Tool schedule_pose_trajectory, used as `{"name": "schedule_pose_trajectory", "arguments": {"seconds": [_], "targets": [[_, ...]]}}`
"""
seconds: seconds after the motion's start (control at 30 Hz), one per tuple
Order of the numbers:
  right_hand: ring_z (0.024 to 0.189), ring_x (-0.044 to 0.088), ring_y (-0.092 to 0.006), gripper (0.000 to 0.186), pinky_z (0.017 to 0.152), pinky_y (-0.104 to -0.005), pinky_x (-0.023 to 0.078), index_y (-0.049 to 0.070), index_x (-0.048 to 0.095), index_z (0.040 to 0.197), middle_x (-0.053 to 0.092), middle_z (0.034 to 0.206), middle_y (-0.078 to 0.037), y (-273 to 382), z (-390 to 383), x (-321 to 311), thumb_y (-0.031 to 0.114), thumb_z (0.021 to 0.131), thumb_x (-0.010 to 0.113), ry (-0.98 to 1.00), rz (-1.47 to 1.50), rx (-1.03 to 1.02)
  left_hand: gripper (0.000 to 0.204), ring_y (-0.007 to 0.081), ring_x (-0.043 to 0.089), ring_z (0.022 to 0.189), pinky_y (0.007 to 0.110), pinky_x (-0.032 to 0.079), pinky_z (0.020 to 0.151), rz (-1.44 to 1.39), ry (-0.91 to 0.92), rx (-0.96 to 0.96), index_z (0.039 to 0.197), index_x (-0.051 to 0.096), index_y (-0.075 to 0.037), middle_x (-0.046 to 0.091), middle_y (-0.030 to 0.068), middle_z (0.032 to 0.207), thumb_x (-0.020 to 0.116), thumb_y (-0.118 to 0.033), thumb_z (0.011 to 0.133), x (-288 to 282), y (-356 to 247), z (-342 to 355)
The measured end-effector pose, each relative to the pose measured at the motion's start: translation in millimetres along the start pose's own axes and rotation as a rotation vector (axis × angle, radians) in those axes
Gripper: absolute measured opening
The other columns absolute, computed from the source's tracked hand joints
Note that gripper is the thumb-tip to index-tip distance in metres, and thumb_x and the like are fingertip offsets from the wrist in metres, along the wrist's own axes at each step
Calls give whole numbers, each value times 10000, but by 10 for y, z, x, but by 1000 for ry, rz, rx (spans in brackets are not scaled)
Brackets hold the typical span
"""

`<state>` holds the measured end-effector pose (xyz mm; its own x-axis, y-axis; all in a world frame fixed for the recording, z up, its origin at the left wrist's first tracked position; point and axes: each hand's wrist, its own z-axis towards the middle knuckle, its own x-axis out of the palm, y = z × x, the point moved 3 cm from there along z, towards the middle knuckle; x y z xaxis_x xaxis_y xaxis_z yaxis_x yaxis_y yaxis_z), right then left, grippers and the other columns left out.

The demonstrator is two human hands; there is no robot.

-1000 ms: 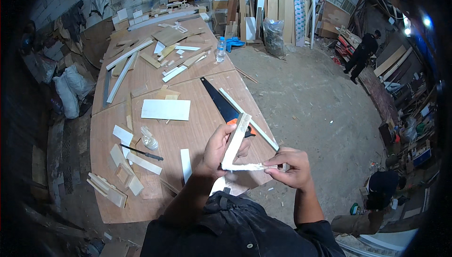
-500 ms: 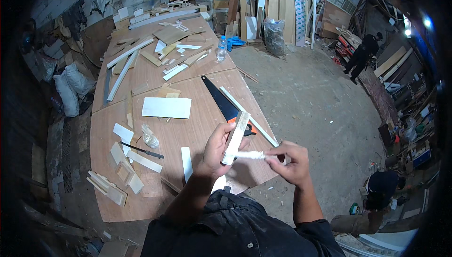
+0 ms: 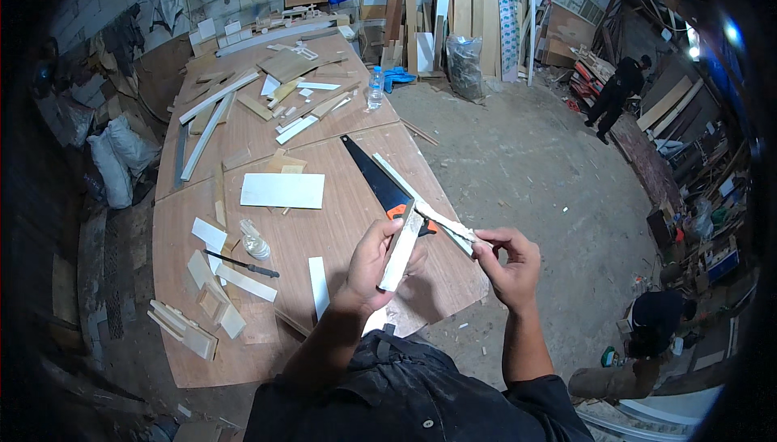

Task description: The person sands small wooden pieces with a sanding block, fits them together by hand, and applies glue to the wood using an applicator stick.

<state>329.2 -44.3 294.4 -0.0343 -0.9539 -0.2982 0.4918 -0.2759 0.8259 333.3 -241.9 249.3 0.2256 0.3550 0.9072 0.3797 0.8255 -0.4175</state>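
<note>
My left hand [image 3: 369, 270] is closed around a short wooden block [image 3: 401, 254] with a pale, whitish face, held tilted above the near right part of the table. My right hand [image 3: 510, 270] pinches a thin, rough whitish stick [image 3: 441, 219] between thumb and fingers. The stick's far end meets the top end of the block. Behind the block lies a handsaw [image 3: 372, 173] with a dark blade and an orange and black handle, partly hidden. A long white strip [image 3: 396, 171] rests alongside the saw.
The wooden table [image 3: 283, 268] carries a white board [image 3: 282, 191], a clear jar [image 3: 255, 244], a dark thin tool [image 3: 243, 263] and scattered wood offcuts. A water bottle [image 3: 375, 88] stands at the far right edge. Two people, one standing [image 3: 619, 94] and one low down [image 3: 660, 320], are off to the right.
The stick's contact has shifted from the block's near end to its far end. My right hand has moved slightly up, and the stick now slants away from me.
</note>
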Motion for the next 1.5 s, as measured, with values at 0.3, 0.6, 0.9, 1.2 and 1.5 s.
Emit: {"name": "schedule_pose_trajectory", "arguments": {"seconds": [0.3,0.6,0.9,1.2,1.5], "targets": [[596,577,-88,147,545,-229,428,28,716,932,693,730,-56,47,-58,25,83,795,726,145,-72,-59,453,141,312,504,304,286,552,18,1,2,732,522,-62,380,37,527,282,-368,964,84,-14,-31],[659,655,-101,139,551,-209,457,9,702,974,694,761,-85,73,-63,6,63,846,683,97,-49,-51,469,144,306,516,300,273,549,79,-18,-26,681,507,-69,350,29,510,277,-370,958,86,29,-24],[645,657,-154,130,587,-253,501,-52,669,946,678,755,-116,92,-103,-31,41,907,586,110,-21,-76,463,143,300,503,295,273,547,49,2,-26,685,500,-69,353,27,507,278,-369,960,83,44,-15],[620,638,-112,113,560,-231,470,-30,683,905,670,691,-71,-13,-74,-41,50,899,604,104,102,34,380,107,302,462,255,262,486,29,57,19,881,564,-51,391,9,528,329,-331,987,99,88,-4],[625,626,-103,130,586,-244,483,-47,664,903,663,687,-59,-64,-111,-174,63,912,595,83,150,113,345,112,327,492,260,274,509,39,138,24,913,538,-47,408,13,549,341,-322,982,82,128,54]]}}
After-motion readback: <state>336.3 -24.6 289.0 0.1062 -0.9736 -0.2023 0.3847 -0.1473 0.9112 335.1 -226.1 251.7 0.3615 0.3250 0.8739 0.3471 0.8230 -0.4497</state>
